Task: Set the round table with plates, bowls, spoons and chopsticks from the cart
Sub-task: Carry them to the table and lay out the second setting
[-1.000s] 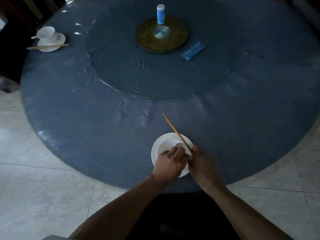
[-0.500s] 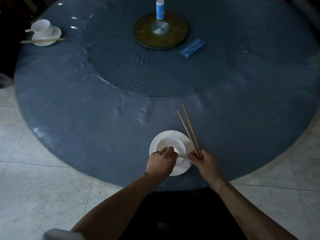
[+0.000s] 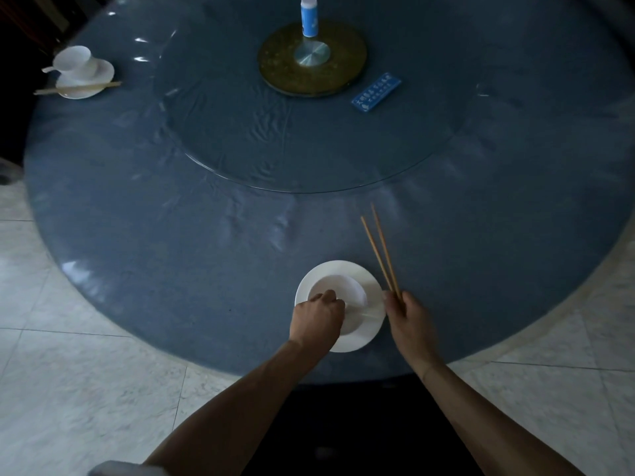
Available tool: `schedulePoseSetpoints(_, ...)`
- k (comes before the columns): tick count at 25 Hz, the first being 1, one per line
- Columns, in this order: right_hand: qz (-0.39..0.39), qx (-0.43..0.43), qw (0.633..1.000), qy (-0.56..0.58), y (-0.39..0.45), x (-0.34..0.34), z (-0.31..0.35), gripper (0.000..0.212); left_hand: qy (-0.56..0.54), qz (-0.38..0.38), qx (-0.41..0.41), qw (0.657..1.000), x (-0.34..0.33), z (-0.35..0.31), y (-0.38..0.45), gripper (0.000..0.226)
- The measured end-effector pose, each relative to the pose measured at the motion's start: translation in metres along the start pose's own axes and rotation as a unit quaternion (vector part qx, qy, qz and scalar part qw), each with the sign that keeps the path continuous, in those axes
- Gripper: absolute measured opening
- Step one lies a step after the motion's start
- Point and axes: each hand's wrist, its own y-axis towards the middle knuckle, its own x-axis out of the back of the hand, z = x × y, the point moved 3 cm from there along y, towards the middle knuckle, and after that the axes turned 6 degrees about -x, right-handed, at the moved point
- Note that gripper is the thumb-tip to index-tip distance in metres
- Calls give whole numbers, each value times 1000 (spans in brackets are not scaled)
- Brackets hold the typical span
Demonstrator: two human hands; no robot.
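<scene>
A big round table (image 3: 171, 235) with a dark blue cover stands on a pale tile floor. Two places have dishes on them. At the near edge sits one white plate (image 3: 372, 286) with one white bowl (image 3: 343, 286) on top of it. The person's left hand (image 3: 318, 316) is curled over the near side of the bowl and touches it, but I cannot tell what the fingers hold under there. A thin white handle, maybe a spoon (image 3: 364, 312), pokes out to the right across the plate.

The right hand (image 3: 407, 319) is just beside the plate and pinches two chopsticks (image 3: 379, 249) by their near ends — the tips point away over the table.

Far off at the left edge sit one more plate (image 3: 99, 72), one bowl (image 3: 72, 60) and one pair of chopsticks (image 3: 77, 88) lying across that plate.

In the middle sits one round gold disc (image 3: 343, 63) with one small bottle (image 3: 309, 17) on it. One blue card (image 3: 376, 92) lies near the disc.
</scene>
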Motion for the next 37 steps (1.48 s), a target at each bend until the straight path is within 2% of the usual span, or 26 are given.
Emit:
schedulePoseSetpoints(1, -12, -12, 1000, 4, 2, 4, -3, 33, -16, -5, 3, 1000, 6, 1, -1, 20)
schedulePoseSetpoints(3, 0, -38, 999, 10, 5, 8, -10, 26, -57, -80, -2, 995, 24, -3, -9, 15)
schedulePoseSetpoints(5, 26, -56, 998, -3, 5, 3, -21, 25, -112, -143, -50, 982, 30, -17, -25, 15)
schedulePoseSetpoints(6, 41, -64, 997, 5, 3, -1, -27, 26, -155, -127, -79, 977, 24, -27, -32, 18)
schedulePoseSetpoints(8, 79, -78, 992, 65, -2, -9, -33, 32, -261, -7, -130, 956, 7, -48, -46, 23)
schedulePoseSetpoints(9, 90, -82, 988, 90, -5, -12, -35, 34, -324, 51, -142, 934, -2, -56, -50, 22)
schedulePoseSetpoints(11, 98, -88, 986, 105, -12, -14, -37, 34, -450, 129, -84, 880, -20, -64, -49, 19)
schedulePoseSetpoints(14, 96, -81, 988, 89, -23, -15, -39, 33, -546, 214, 48, 809, -41, -76, -43, 14)
schedulePoseSetpoints(21, 114, -68, 990, 44, -31, -22, -35, 31, -656, 198, 159, 710, -59, -84, -44, 12)
schedulePoseSetpoints(27, 156, -72, 983, -62, -30, -15, -49, 27, -640, 160, 208, 723, -64, -77, -38, 10)
schedulePoseSetpoints(31, 156, -63, 985, -47, -28, -12, -50, 13, -635, 137, 229, 724, -66, -73, -35, 17)
schedulePoseSetpoints(37, 161, -80, 982, -50, -22, -11, -53, 16, -622, 89, 281, 725, -72, -68, -35, 15)
